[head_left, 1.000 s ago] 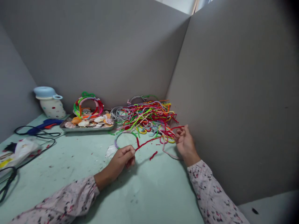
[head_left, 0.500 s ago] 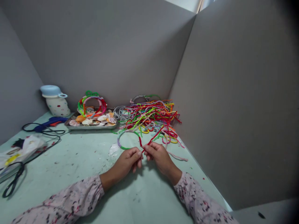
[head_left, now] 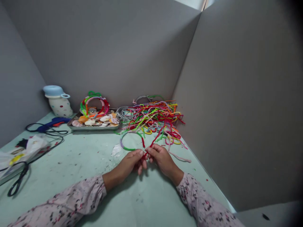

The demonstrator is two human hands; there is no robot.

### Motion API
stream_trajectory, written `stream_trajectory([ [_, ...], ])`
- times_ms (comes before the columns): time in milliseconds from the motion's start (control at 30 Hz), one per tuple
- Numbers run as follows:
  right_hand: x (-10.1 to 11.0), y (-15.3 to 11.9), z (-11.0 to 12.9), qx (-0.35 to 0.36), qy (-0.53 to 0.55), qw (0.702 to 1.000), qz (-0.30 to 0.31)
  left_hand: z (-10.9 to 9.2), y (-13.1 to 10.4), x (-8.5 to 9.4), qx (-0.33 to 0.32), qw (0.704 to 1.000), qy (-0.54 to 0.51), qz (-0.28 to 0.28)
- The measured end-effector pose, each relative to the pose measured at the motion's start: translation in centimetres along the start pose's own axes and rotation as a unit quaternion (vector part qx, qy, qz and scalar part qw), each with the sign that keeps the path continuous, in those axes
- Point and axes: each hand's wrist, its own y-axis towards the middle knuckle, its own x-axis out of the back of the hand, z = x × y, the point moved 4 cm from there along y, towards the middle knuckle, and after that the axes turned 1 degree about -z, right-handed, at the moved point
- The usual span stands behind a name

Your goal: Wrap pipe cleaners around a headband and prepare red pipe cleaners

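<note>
My right hand (head_left: 159,157) pinches a fuzzy red pipe cleaner (head_left: 155,137) between thumb and fingers; its long end slants up and to the right toward the pile. Close beside it, my left hand (head_left: 132,162) is closed on the short lower end of the same pipe cleaner, and the fingertips almost meet. Just beyond the hands lies a wire ring wrapped in green, lilac and red pipe cleaner (head_left: 125,148). Its red end stops short of the hands, while its green lower part runs behind my left thumb. Whether my left hand also grips the ring is hidden.
A metal tray (head_left: 94,128) holds shells (head_left: 94,121) and finished-looking wrapped rings (head_left: 104,108). Right of it spreads a heap of colourful pipe cleaners (head_left: 153,113). A bottle (head_left: 61,105), a blue glue gun (head_left: 50,123) with black cord and a plastic bag (head_left: 35,146) are leftward. Grey panels enclose the table.
My left fingers have shifted slightly around the red pipe cleaner's lower end. A gap now shows between the ring's red end and my hands. The whole view has moved slightly.
</note>
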Motion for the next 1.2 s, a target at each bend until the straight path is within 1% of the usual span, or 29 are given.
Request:
stream_trajectory([
  [133,0.0,-0.1,-0.1,0.008,-0.016,1.0,-0.011,0.5,0.3,0.3,0.018,1.0,-0.012,0.003],
  [233,0.0,-0.1,-0.4,0.01,0.009,1.0,-0.02,0.7,0.3,0.4,0.027,1.0,0.009,-0.004],
  [367,0.1,0.0,-0.5,0.006,0.069,0.997,-0.038,-0.2,0.2,0.4,-0.025,0.995,0.078,-0.049],
  [433,0.1,0.0,-0.4,0.004,0.091,0.995,-0.043,-0.6,0.1,0.3,-0.038,0.995,0.072,-0.063],
  [500,0.0,0.0,-0.3,0.004,0.089,0.996,-0.031,-0.6,0.0,0.2,-0.03,0.998,0.033,-0.051],
  [567,-0.2,0.0,-0.3,0.003,0.064,0.998,-0.007,-0.5,0.1,0.0,-0.012,0.999,-0.022,-0.026],
  [633,-0.3,-0.1,-0.4,0.003,0.04,0.999,0.016,-0.2,0.2,-0.1,0.007,0.997,-0.076,-0.005],
  [700,-0.3,-0.1,-0.4,0.004,0.029,0.999,0.024,-0.1,0.3,-0.1,0.021,0.994,-0.108,0.003],
  [767,-0.2,-0.1,-0.4,0.006,0.035,0.999,0.018,0.0,0.2,-0.1,0.035,0.993,-0.109,0.006],
  [900,0.1,0.0,-0.2,0.004,0.053,0.999,-0.01,0.0,0.0,0.1,0.058,0.995,-0.077,0.004],
  [1200,0.8,0.2,-0.6,0.028,0.039,0.997,-0.053,0.5,0.0,0.1,0.054,0.995,-0.085,0.007],
])
